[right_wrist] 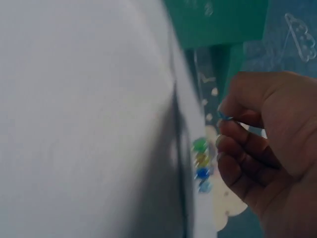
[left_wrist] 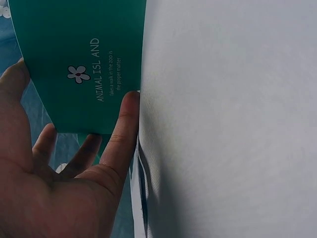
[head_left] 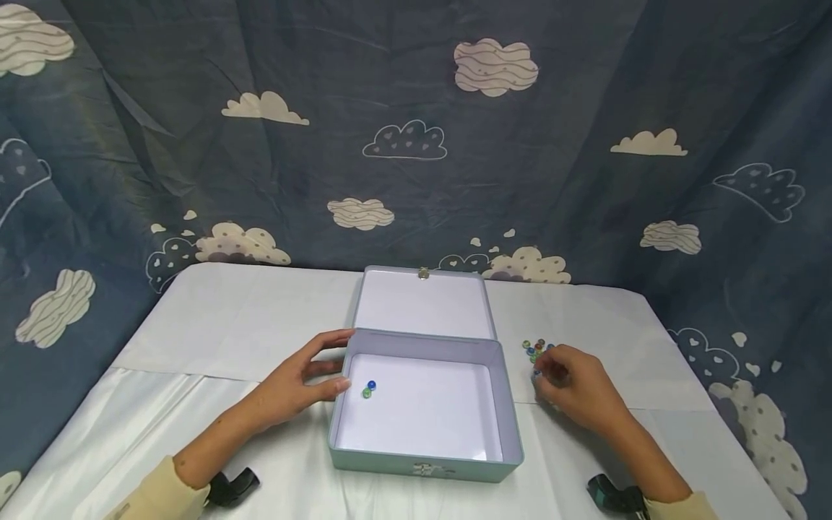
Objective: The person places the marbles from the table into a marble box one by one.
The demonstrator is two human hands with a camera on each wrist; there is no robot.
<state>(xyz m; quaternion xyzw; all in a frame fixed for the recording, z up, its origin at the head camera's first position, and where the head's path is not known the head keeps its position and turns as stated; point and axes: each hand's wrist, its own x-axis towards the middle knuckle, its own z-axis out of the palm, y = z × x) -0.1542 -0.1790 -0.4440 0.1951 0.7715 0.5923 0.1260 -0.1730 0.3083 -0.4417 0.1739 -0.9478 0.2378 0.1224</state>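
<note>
1) Here's the right hand (head_left: 581, 386), thumb and forefinger pinching a small blue marble (right_wrist: 225, 115), out to the right of the green tin (head_left: 383, 463)
2) Just beyond those fingers sits a loose cluster of marbles (head_left: 531, 352) in green, blue and red-brown on the white cloth (head_left: 260, 325), and the hand hides part of it from the head view
3) Over on the left, the left hand (head_left: 292, 386) has its fingers spread against the tin's side, thumb at the rim, grasping nothing
4) Inside, near the left wall, a blue marble (head_left: 372, 385) touches or nearly touches a green marble (head_left: 367, 394)
5) The tin's raised right wall stands between the pinched marble and that pair
6) Behind lies the lid (head_left: 422, 303), folded back, its clasp (head_left: 424, 274) at the far edge, short of the cloud-patterned backdrop (head_left: 585, 65)
</note>
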